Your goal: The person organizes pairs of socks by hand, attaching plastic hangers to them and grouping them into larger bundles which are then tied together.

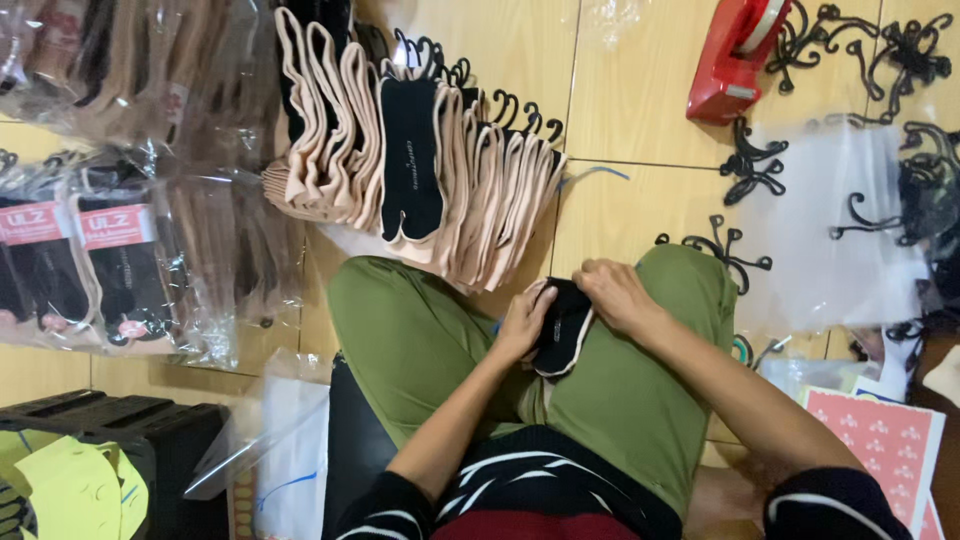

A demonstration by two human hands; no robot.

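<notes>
One black sock [560,325] with a pale trim is held over the person's lap, on the green trousers [620,390]. The left hand [522,322] closes its grip on the sock's near edge; the right hand [612,295] pinches the far edge, fingers curled down onto the cloth. Judged from this hold, the sock is being folded or straightened, and the next move would call for keeping both edges aligned without letting the trim slip. Beyond the sock lies a fanned row of socks on black hangers [420,170], beige with one black pair showing. Left of the sock, bagged pairs [110,260] are stacked. Right of it lie loose black hooks [750,165], a clear bag [830,230], and a red tape dispenser [735,55]. Everything rests on a tan tiled floor [620,120].
</notes>
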